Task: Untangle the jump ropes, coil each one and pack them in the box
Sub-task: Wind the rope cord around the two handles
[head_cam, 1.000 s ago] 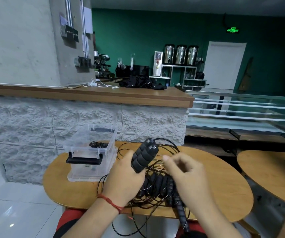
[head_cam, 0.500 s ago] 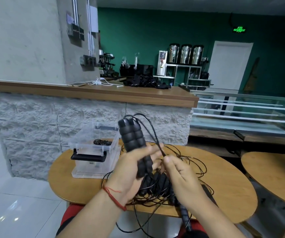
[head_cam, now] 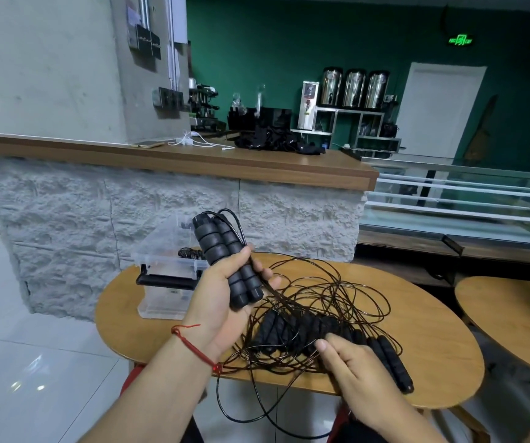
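- I am holding one rope's two foam handles (head_cam: 222, 247) side by side and upright in the left hand (head_cam: 218, 298), fingers wrapped round their lower half, above the middle of the table.
- The right hand (head_cam: 356, 366) is lying on the heap of loose handles (head_cam: 289, 327) near the near edge; I cannot tell whether it is gripping one.
- The thin black cords (head_cam: 346, 292) are sprawling in a tangle across the wooden table (head_cam: 442, 340), with one loop hanging off the near side.
- I am judging the handles to be light, cushioned and grippy, so they are the best place to take hold. The cord looks springy and slick, and likely to snag if tugged.
- The clear plastic box (head_cam: 161, 302) is standing at the far left, with one coiled rope (head_cam: 190, 252) inside.
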